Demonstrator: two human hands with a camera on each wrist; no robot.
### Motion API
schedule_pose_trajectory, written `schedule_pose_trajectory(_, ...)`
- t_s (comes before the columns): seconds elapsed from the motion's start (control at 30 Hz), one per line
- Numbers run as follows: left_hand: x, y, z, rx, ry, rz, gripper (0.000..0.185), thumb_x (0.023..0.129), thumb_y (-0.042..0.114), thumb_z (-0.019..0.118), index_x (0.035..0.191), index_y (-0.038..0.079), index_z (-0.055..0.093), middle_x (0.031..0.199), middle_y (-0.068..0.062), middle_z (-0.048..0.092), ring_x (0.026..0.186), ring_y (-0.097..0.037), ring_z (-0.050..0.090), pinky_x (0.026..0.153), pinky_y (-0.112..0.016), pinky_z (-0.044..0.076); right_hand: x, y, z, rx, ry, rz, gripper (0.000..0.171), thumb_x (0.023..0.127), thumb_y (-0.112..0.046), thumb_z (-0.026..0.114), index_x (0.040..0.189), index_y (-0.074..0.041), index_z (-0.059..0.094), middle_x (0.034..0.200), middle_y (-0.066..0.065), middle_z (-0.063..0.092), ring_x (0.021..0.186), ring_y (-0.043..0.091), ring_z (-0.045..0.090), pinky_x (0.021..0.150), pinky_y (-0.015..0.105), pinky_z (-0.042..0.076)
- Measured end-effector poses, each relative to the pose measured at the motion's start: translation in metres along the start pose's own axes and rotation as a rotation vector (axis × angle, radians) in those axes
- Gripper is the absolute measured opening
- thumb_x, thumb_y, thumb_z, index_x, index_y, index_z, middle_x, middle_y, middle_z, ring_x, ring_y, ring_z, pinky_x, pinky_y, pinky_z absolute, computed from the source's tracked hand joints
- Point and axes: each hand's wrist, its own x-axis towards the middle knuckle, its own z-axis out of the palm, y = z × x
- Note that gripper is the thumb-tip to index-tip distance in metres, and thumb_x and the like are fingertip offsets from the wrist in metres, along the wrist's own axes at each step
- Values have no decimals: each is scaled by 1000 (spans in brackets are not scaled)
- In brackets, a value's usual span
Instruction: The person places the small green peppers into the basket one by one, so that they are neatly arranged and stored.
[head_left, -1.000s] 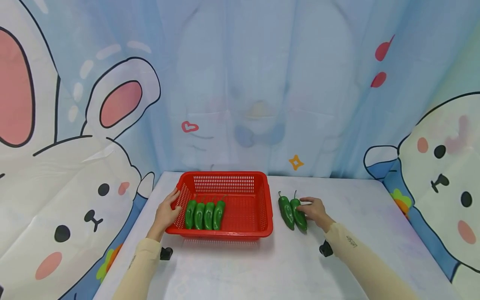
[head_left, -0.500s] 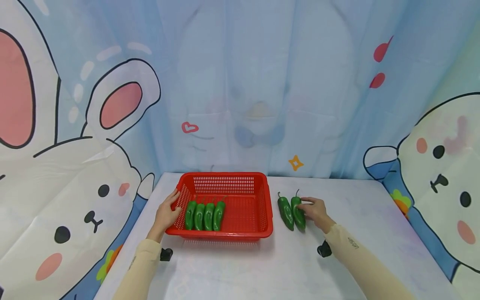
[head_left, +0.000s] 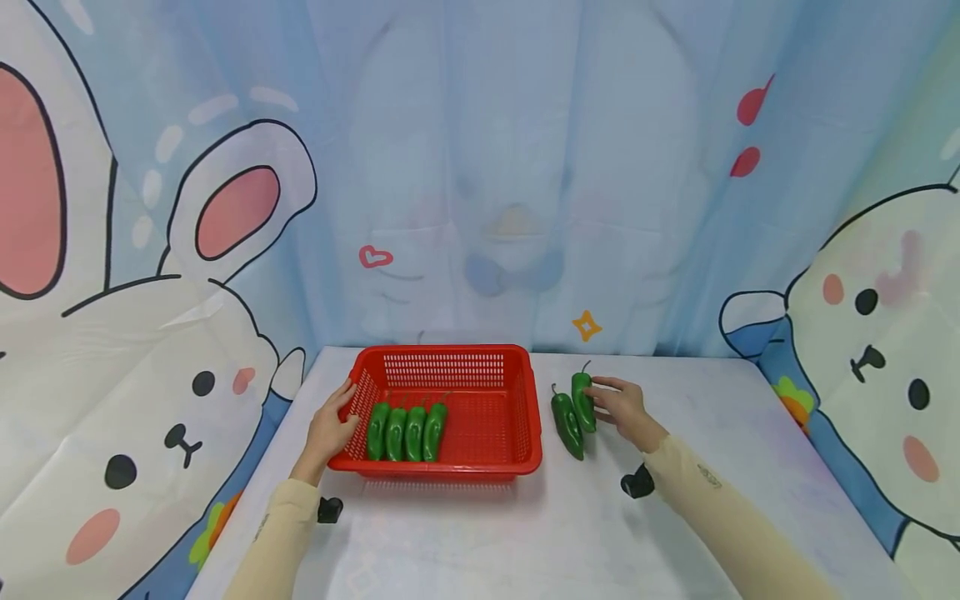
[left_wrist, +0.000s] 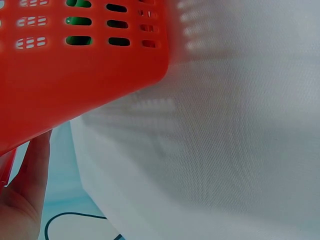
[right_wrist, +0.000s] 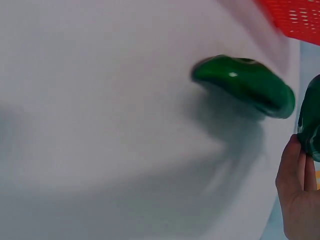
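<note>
My right hand (head_left: 624, 409) pinches a green chili pepper (head_left: 582, 402) and holds it up off the table, stem pointing away. Just left of it a second green chili pepper (head_left: 567, 423) lies on the white surface; the right wrist view shows this lying pepper (right_wrist: 245, 85) with a shadow beneath. My left hand (head_left: 327, 433) grips the left rim of a red plastic basket (head_left: 480, 468). Several green peppers (head_left: 406, 433) lie side by side in the basket's left half. In the left wrist view the basket wall (left_wrist: 75, 90) hides most of the left fingers.
A white table (head_left: 465, 550) carries everything. Behind it hangs a blue curtain (head_left: 637, 208) printed with cartoon rabbits, close to the table's back edge. A dark wrist camera (head_left: 637, 482) juts out under the right forearm, another camera (head_left: 329, 510) beside the left.
The right hand has raised its pepper from beside the other one, moving it up and slightly left. The left hand stays on the basket rim, and the basket keeps its place.
</note>
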Motion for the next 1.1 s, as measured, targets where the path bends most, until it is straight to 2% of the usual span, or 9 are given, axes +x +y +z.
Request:
schedule_pose_trajectory(0.13,0,0,-1,-6,-4,-8,61,88,-3,54,148,0,42,158,-11,33,142,-35,31,86,-43,40,-2,-17,3,21,1,-16,52,92,-15,64,139,5,51,130,27,58,101,25,67,86,41,54)
schedule_pose_trajectory(0.37,0,-1,-1,7,-3,-13,62,88,-1,54,148,1,41,159,-10,32,142,-36,33,82,-41,40,-4,-38,14,55,-43,-15,54,95,-17,63,143,1,48,132,24,57,107,26,64,89,40,53)
schedule_pose_trajectory(0.47,0,-2,-1,13,4,-1,62,87,-1,54,148,0,42,158,-11,33,141,-37,34,80,-39,40,-9,-47,22,75,-67,-16,55,95,-17,63,144,2,47,123,17,62,103,23,65,89,40,53)
schedule_pose_trajectory(0.6,-1,-2,0,9,22,21,62,86,-2,55,147,-1,44,157,-13,35,139,-39,36,77,-38,40,-15,-60,34,142,-85,-15,53,93,-14,65,141,2,50,101,5,68,90,17,68,84,39,55)
schedule_pose_trajectory(0.67,-1,-3,1,2,37,38,62,85,-2,55,146,-1,45,156,-13,36,138,-40,37,76,-38,41,-17,-65,42,166,-98,-19,52,93,-13,65,140,1,52,97,3,68,87,16,69,83,38,55)
schedule_pose_trajectory(0.73,-2,-4,1,-7,54,61,62,84,-2,54,145,-1,45,155,-14,37,137,-42,38,75,-38,41,-19,-70,50,177,-110,-20,51,93,-13,65,140,0,52,102,5,67,88,16,69,85,39,55)
schedule_pose_trajectory(0.9,-2,-5,3,-10,81,99,61,83,-1,54,143,-2,48,153,-14,41,134,-44,40,74,-36,40,-27,-78,74,189,-148,-21,51,95,-14,63,142,0,50,128,19,59,106,27,65,93,44,50)
schedule_pose_trajectory(0.97,-1,-5,4,-6,73,86,61,84,-1,55,144,-2,47,154,-14,40,135,-43,40,75,-36,41,-30,-81,84,195,-147,-14,50,94,-15,63,141,-1,51,129,20,59,105,27,65,92,43,51)
schedule_pose_trajectory(1.1,1,-5,3,-7,38,37,61,86,-2,55,146,0,44,156,-13,36,139,-39,37,76,-37,41,-34,-84,106,227,-148,-13,46,93,-14,66,137,-2,56,119,17,64,93,19,68,85,39,54)
